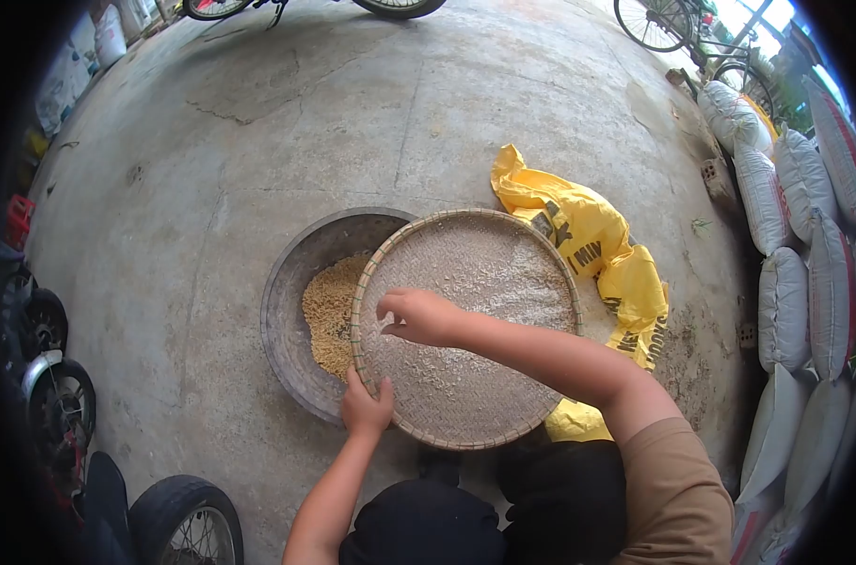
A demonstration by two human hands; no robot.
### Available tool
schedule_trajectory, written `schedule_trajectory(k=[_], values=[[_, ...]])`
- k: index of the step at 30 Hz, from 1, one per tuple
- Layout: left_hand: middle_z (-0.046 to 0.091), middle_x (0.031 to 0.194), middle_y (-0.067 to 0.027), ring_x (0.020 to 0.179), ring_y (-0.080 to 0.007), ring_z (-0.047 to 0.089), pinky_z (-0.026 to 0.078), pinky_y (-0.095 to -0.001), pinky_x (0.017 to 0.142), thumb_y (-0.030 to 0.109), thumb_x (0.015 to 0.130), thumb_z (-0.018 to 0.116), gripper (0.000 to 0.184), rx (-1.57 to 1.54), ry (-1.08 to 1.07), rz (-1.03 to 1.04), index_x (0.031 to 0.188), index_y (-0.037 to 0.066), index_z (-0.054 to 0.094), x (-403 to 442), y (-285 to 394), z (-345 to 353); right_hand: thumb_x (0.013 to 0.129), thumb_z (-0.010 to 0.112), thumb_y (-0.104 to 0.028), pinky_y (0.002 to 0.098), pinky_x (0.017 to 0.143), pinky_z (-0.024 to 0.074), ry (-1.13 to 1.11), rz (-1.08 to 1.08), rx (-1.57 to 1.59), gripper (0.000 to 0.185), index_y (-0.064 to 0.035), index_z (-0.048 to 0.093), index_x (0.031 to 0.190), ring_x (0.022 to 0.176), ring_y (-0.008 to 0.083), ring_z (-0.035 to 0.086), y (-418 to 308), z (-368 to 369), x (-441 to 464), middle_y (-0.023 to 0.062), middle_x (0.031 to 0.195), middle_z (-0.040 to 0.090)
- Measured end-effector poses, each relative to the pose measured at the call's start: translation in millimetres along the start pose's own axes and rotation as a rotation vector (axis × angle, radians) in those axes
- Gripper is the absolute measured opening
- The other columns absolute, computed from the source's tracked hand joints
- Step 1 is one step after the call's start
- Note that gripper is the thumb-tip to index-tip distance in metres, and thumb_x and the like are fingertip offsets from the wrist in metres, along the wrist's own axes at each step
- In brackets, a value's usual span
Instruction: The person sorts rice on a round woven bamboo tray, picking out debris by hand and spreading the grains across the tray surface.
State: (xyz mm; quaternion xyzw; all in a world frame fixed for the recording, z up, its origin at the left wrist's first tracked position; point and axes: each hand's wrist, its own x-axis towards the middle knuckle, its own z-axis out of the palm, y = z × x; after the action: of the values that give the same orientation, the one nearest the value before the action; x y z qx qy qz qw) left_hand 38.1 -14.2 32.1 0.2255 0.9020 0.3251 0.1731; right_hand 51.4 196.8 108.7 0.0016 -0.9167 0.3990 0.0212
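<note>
A round woven winnowing tray (475, 407) with a bamboo rim spans the middle of the view, with pale grains and whitish bits scattered over it. My left hand (366, 407) grips its near-left rim, thumb on top. Over the tray's left part is my right hand (420, 316), fingers curled and thumb close to them in a pinch; whatever they hold is too small to make out. Partly beneath the tray stands a wide grey basin (287, 325), where golden unhusked grain (326, 320) lies heaped. The tray covers the basin's right side.
A crumpled yellow sack (583, 217) lies on the concrete right of the tray. Stacked white sacks (784, 306) line the right side. Motorbike wheels (188, 523) stand at lower left, a bicycle (654, 21) at upper right. My dark-clothed knees (428, 523) are close below the tray.
</note>
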Motion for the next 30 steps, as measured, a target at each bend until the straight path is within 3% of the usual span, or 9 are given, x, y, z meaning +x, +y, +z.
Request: schedule_trajectory(k=[5, 8, 10, 12, 13, 15, 21, 26, 30], values=[[0.061, 0.081, -0.0233, 0.077, -0.0429, 0.058, 0.045, -0.049, 0.065, 0.032, 0.073, 0.06, 0.053, -0.016, 0.019, 0.004, 0.111, 0.002, 0.039, 1, 0, 1, 0.075, 0.065, -0.011, 0.0332, 0.064, 0.0491, -0.005, 0.354, 0.154, 0.012, -0.0021, 0.059, 0.081, 0.073, 0.0253, 0.062, 17, -8, -13, 0.0114, 0.084, 0.062], [0.06, 0.082, -0.0237, 0.077, -0.0432, 0.058, 0.045, -0.0492, 0.065, 0.032, 0.073, 0.059, 0.055, -0.015, -0.005, 0.006, 0.114, 0.002, 0.039, 1, 0, -1, 0.078, 0.062, -0.009, 0.0326, 0.063, 0.0498, -0.023, 0.43, 0.359, 0.012, 0.0017, 0.059, 0.084, 0.072, 0.023, 0.064, 0, -9, 2, 0.0142, 0.086, 0.063], [0.06, 0.082, -0.024, 0.078, -0.0434, 0.058, 0.045, -0.0489, 0.066, 0.032, 0.074, 0.059, 0.055, 0.043, 0.005, 0.005, 0.114, 0.001, 0.038, 1, 0, 1, 0.081, 0.058, -0.006, 0.0317, 0.065, 0.0511, 0.06, 0.268, 0.522, 0.02, 0.0024, 0.058, 0.099, 0.073, 0.0202, 0.065, -16, 2, 20, 0.0151, 0.089, 0.064], [0.06, 0.082, -0.0241, 0.078, -0.0436, 0.058, 0.045, -0.0488, 0.066, 0.031, 0.074, 0.059, 0.054, 0.008, 0.024, 0.038, 0.114, 0.001, 0.039, 1, -6, 4, 0.081, 0.053, -0.002, 0.0362, 0.075, 0.0491, 0.016, -0.017, 0.3, 0.036, -0.0036, 0.051, 0.117, 0.086, 0.0251, 0.063, -34, 5, 26, 0.0174, 0.102, 0.06], [0.06, 0.082, -0.0242, 0.079, -0.0437, 0.057, 0.045, -0.0488, 0.067, 0.031, 0.074, 0.059, 0.054, -0.021, 0.054, 0.05, 0.113, 0.0, 0.039, 1, -5, 6, 0.081, 0.053, -0.002, 0.0362, 0.075, 0.0491, 0.028, -0.004, 0.288, 0.036, -0.0036, 0.051, 0.117, 0.086, 0.0251, 0.063, -38, 3, 25, 0.0174, 0.102, 0.06], [0.06, 0.082, -0.0241, 0.079, -0.0438, 0.057, 0.045, -0.0488, 0.066, 0.031, 0.074, 0.059, 0.054, -0.024, 0.053, 0.059, 0.114, 0.0, 0.039, 0, 1, 5, 0.077, 0.058, -0.01, 0.0423, 0.079, 0.0459, -0.21, 0.041, 0.002, 0.039, -0.005, 0.053, 0.115, 0.095, 0.0335, 0.057, -42, 2, 23, 0.0176, 0.1, 0.06], [0.06, 0.082, -0.0239, 0.078, -0.0439, 0.058, 0.045, -0.0492, 0.065, 0.031, 0.074, 0.06, 0.055, -0.012, 0.057, 0.042, 0.115, 0.0, 0.037, 1, -1, 2, 0.075, 0.063, -0.015, 0.0376, 0.069, 0.0472, -0.1, 0.184, -0.047, 0.016, -0.003, 0.06, 0.085, 0.078, 0.0287, 0.06, 26, 3, -11, 0.0127, 0.083, 0.062], [0.06, 0.081, -0.0239, 0.076, -0.0432, 0.058, 0.045, -0.0492, 0.064, 0.032, 0.074, 0.06, 0.054, -0.049, 0.042, 0.034, 0.112, 0.001, 0.038, 2, -6, 5, 0.073, 0.063, -0.014, 0.036, 0.067, 0.0468, -0.127, 0.373, -0.051, 0.013, -0.0037, 0.06, 0.08, 0.075, 0.0275, 0.06, 62, -2, -24, 0.0118, 0.078, 0.061], [0.06, 0.078, -0.0228, 0.074, -0.0423, 0.059, 0.045, -0.0486, 0.062, 0.033, 0.074, 0.06, 0.05, -0.02, 0.034, 0.039, 0.107, 0.002, 0.039, 2, -3, 2, 0.073, 0.063, -0.014, 0.0367, 0.067, 0.0468, -0.157, 0.235, -0.061, 0.012, -0.0055, 0.06, 0.081, 0.075, 0.0275, 0.059, 52, 1, -22, 0.0108, 0.079, 0.06]])
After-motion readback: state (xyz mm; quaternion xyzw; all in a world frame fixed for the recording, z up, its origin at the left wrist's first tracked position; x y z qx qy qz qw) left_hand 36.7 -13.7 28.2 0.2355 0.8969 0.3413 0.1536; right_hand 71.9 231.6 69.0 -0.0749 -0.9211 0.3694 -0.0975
